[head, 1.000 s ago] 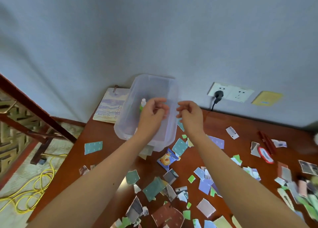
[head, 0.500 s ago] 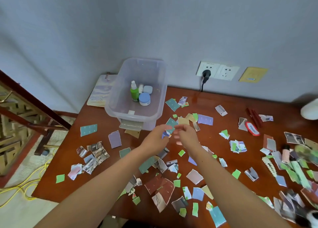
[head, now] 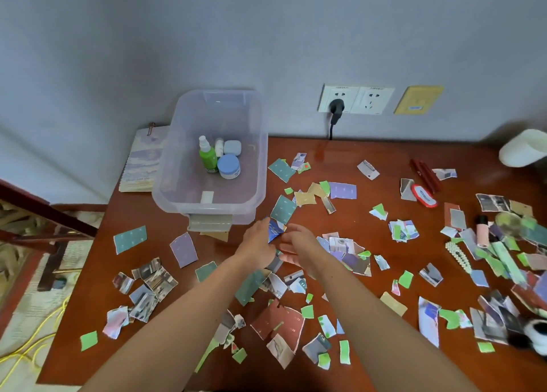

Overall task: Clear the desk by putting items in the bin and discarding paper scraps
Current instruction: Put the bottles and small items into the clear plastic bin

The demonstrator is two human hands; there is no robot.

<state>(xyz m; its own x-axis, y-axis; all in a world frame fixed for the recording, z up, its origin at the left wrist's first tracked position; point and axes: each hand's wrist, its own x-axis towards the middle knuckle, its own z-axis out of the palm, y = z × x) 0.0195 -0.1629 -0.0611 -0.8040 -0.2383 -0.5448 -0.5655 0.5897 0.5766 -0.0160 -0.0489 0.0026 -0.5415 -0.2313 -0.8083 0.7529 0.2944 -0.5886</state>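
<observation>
A clear plastic bin point(head: 263, 166) stands at the desk's back left. It holds a green bottle point(head: 208, 158), a blue-lidded jar point(head: 228, 166), a small white bottle and a pale blue case. Torn paper scraps point(head: 283, 209) in teal, purple, green and photo prints litter the brown desk point(head: 340, 154). Just in front of the bin my left hand point(head: 257, 243) pinches a crumpled blue packet point(head: 275, 231). Close beside the packet, my right hand point(head: 299, 246) has its fingers loosely spread.
A spiral notebook point(head: 142, 160) lies behind the bin against the wall. A plug sits in the wall socket point(head: 337, 100). On the right lie a red-rimmed item point(head: 424, 195), a pink tube point(head: 482, 231), a pearl hair clip point(head: 458, 257) and a white object point(head: 524, 148). Yellow cable point(head: 29, 347) runs across the floor at left.
A second ago both hands held the bin up; it now stands on the desk. My hands have dropped to the scraps in front of it, and the left took up the blue packet.
</observation>
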